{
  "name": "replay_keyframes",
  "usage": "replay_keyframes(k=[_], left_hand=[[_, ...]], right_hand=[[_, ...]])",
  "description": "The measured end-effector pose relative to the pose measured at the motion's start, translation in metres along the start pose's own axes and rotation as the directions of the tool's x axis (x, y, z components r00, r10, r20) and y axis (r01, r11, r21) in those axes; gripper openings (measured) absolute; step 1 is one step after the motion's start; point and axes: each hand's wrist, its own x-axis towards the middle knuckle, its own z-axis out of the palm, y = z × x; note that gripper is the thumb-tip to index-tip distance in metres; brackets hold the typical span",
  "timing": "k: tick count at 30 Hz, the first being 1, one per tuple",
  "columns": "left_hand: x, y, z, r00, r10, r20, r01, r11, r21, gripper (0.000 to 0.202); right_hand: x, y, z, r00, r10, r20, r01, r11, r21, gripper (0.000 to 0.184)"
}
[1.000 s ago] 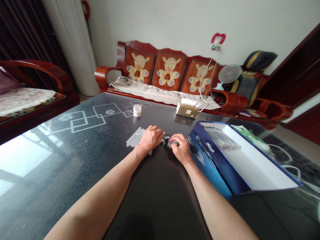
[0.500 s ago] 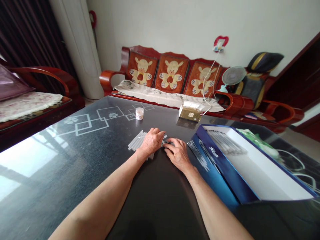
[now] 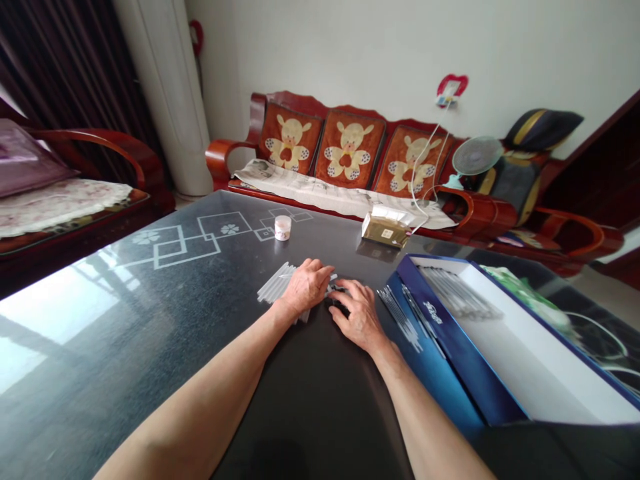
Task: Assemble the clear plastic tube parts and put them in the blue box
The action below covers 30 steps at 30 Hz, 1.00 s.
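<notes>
Above a small pile of clear plastic tubes (image 3: 274,283), my left hand (image 3: 307,288) is closed, its fingertips pinched together. What it pinches is hidden or too small to make out. My right hand (image 3: 358,316) rests on the dark table just to the right, thumb and fingers apart and bent. Its fingertips reach a few small black and whitish pieces (image 3: 332,289) between the two hands. Right of that hand, a row of thin pen refills (image 3: 400,319) lies along a blue box lid or flap, beside several dark slender pens (image 3: 423,320).
A blue box (image 3: 555,363) with a white inside holds a row of clear tubes (image 3: 457,293). Behind the hands stand a small white cup (image 3: 283,229) and a tissue pack (image 3: 385,230). Green-white plastic (image 3: 525,293) and a white cable (image 3: 600,323) lie beyond the box.
My right thumb has moved away from the index finger, leaving a wider gap. My left hand stays almost in place. The whole view has shifted slightly.
</notes>
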Motion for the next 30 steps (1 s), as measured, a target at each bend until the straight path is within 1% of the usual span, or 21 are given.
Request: replay_keyframes(k=[3,5,7,8,9,10,11,13,15,18,20,22,23,24,25,30], left_hand=[[0.000,0.000,-0.001,1.000,-0.004,0.002,0.004,1.000,0.003,0.027],[0.000,0.001,-0.001,1.000,0.000,0.000,0.000,1.000,0.004,0.027],[-0.001,0.002,-0.001,1.000,0.009,-0.005,-0.009,1.000,0.001,0.027],[-0.001,0.003,0.000,1.000,0.016,-0.008,-0.016,1.000,-0.003,0.028],[-0.001,0.004,0.000,1.000,0.025,-0.010,-0.025,1.000,-0.006,0.028],[-0.002,0.006,0.001,0.999,0.036,-0.011,-0.036,0.999,-0.009,0.029],[-0.002,0.007,0.002,0.999,0.048,-0.008,-0.048,0.999,-0.010,0.030],[-0.002,0.012,0.004,0.998,0.067,0.007,-0.066,0.998,-0.012,0.032],[0.000,0.017,0.004,0.998,0.063,0.028,-0.063,0.998,-0.012,0.033],[0.002,0.025,0.003,0.998,0.040,0.048,-0.040,0.999,0.001,0.036],[0.003,0.028,0.001,0.998,0.033,0.061,-0.034,0.999,0.018,0.037],[0.003,0.029,0.000,0.997,0.028,0.078,-0.031,0.999,0.031,0.036],[0.003,0.029,0.000,0.996,0.025,0.083,-0.028,0.999,0.034,0.035],[0.003,0.029,0.000,0.996,0.022,0.088,-0.025,0.999,0.034,0.034],[0.003,0.028,0.001,0.996,0.020,0.091,-0.023,0.999,0.032,0.034],[0.003,0.027,0.004,0.993,0.045,0.108,-0.048,0.999,0.025,0.033]], right_hand=[[0.000,-0.003,-0.001,0.999,-0.019,0.029,0.019,1.000,-0.011,0.019],[0.001,-0.003,0.000,1.000,-0.028,0.004,0.028,0.999,0.028,0.013],[0.002,-0.001,0.002,0.996,0.010,-0.092,0.001,0.992,0.126,0.010],[0.002,0.001,0.003,0.985,0.065,-0.158,-0.033,0.980,0.196,0.009],[0.003,0.004,0.003,0.964,0.145,-0.221,-0.081,0.958,0.275,0.010],[0.003,0.007,0.004,0.932,0.243,-0.269,-0.137,0.924,0.358,0.011],[0.004,0.010,0.004,0.892,0.343,-0.293,-0.193,0.877,0.440,0.014],[0.004,0.016,0.005,0.816,0.506,-0.281,-0.280,0.769,0.574,0.021],[0.004,0.020,0.005,0.764,0.599,-0.238,-0.326,0.678,0.659,0.029],[0.005,0.022,0.006,0.729,0.664,-0.164,-0.344,0.563,0.751,0.036],[0.006,0.020,0.007,0.711,0.696,-0.100,-0.325,0.452,0.831,0.037],[0.006,0.019,0.010,0.702,0.711,-0.040,-0.292,0.339,0.894,0.038],[0.006,0.019,0.011,0.704,0.710,-0.017,-0.281,0.300,0.912,0.037],[0.006,0.019,0.011,0.706,0.708,-0.003,-0.276,0.280,0.920,0.037],[0.006,0.019,0.012,0.709,0.705,0.000,-0.276,0.277,0.920,0.036],[0.005,0.020,0.011,0.708,0.706,-0.035,-0.324,0.368,0.872,0.037]])
